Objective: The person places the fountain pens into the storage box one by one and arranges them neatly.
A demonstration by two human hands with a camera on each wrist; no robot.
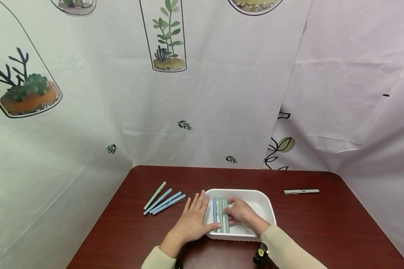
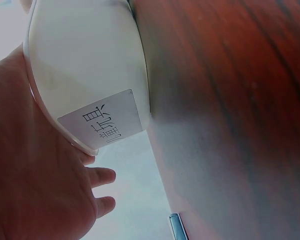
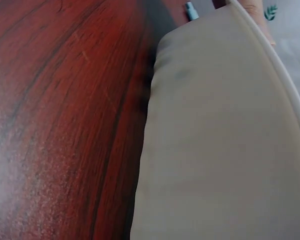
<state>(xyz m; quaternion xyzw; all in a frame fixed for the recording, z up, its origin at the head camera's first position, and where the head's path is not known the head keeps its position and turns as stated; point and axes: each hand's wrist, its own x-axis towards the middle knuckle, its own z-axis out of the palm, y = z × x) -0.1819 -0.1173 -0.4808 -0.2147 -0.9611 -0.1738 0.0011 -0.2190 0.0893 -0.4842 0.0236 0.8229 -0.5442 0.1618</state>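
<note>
A white tray (image 1: 256, 235) stands near the front of the table. Inside, toward its left, a blue pen (image 1: 214, 209) and two light green pens, one in the middle (image 1: 220, 215) and one on the right (image 1: 226, 224), lie side by side, lengthwise from front to back. My right hand (image 1: 242, 212) reaches into the tray, its curled fingers and thumb at the right green pen. My left hand (image 1: 192, 220) lies with spread, straight fingers on the tray's left rim, the thumb over the front edge near the pens' lower ends. In the left wrist view, the left palm (image 2: 35, 150) is against the tray wall (image 2: 90, 55).
Left of the tray lie a green pen (image 1: 155, 195) and several blue pens (image 1: 168, 204), fanned out. A white pen (image 1: 301, 191) lies at the table's far right. A printed label (image 2: 102, 120) is on the tray's outer wall. Patterned cloth hangs behind the table.
</note>
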